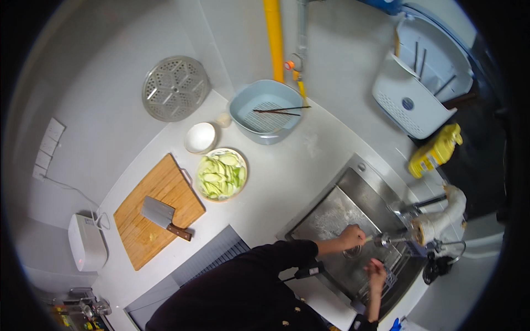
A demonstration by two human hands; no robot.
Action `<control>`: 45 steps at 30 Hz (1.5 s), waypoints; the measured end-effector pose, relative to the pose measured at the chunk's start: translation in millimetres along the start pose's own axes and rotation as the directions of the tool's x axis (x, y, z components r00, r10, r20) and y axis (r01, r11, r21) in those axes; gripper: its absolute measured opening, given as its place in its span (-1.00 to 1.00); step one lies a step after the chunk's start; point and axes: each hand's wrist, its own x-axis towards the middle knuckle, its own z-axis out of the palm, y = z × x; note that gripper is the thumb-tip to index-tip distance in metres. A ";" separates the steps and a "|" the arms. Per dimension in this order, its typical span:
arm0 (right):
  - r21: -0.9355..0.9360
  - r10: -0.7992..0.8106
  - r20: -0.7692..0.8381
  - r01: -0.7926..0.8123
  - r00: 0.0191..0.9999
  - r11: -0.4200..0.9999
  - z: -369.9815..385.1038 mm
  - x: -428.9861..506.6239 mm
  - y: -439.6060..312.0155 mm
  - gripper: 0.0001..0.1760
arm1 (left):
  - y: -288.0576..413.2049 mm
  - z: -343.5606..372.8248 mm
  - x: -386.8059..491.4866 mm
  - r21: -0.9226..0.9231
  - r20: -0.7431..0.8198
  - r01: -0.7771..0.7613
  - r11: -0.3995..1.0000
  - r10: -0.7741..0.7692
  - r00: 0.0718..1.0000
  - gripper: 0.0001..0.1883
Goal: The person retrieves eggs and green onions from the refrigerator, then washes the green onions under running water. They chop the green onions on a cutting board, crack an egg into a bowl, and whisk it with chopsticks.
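Note:
My left hand (352,237) is over the stainless steel sink (331,211), close to the end of the faucet (385,240). Its fingers are curled around a small pale thing (368,239) that pokes out towards the spout; what it is cannot be made out. Lower in the basin, my right hand (375,271) is blurred, with bent fingers. Whether it holds anything is unclear. Beneath the hands lies the round drain (352,251), and a wire rack (397,269) stands beside my right hand.
Left of the sink are a bowl of sliced green vegetable (221,174), a white bowl (200,137) and a blue-grey basin (265,97) with chopsticks. A cleaver (158,211) lies on a wooden cutting board (145,236). A yellow bottle (434,151) stands behind the sink.

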 end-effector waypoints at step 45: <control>0.082 0.237 -0.063 -0.231 0.970 0.969 77.3 73.6 -9.7 -0.89 | -21.5 1.9 16.9 -0.246 0.386 0.443 0.862 -0.332 0.860 -0.80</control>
